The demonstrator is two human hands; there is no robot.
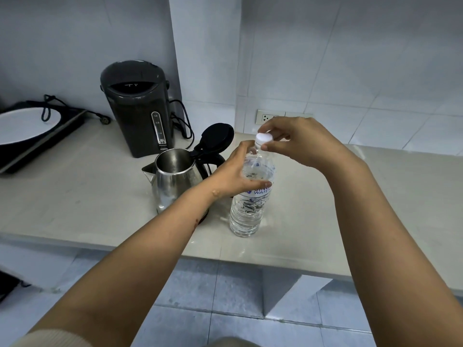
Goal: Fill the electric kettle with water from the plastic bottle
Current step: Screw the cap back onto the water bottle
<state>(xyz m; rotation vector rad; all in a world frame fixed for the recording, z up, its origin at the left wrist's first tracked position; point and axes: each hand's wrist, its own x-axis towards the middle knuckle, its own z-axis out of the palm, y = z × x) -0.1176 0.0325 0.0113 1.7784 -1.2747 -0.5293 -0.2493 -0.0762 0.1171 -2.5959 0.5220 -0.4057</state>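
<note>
The left hand (231, 175) wraps the upper body of the clear plastic water bottle (250, 204) standing on the counter (100, 196), hiding part of its label. The right hand (298, 144) pinches the white cap (263, 138) with thumb and fingers. Just left, the steel electric kettle (175, 179) stands with its lid (216, 136) up, its base half hidden behind the left forearm.

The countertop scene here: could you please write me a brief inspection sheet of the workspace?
Surface: pale countertop, looks dry, some faint marks.
Job's things: steel electric kettle, lid flipped open; plastic bottle upright beside it, holding water, white cap still on.
Clutter: dark hot-water dispenser behind the kettle; white plate on a black cooktop at far left.
Hands: left hand wrapped round the bottle's upper body; right hand pinching the cap.
Cables: black cord coiled beside the dispenser; another cord draped over the cooktop.
Surroundings: tiled wall, wall socket with nothing plugged in, tiled floor below.
</note>
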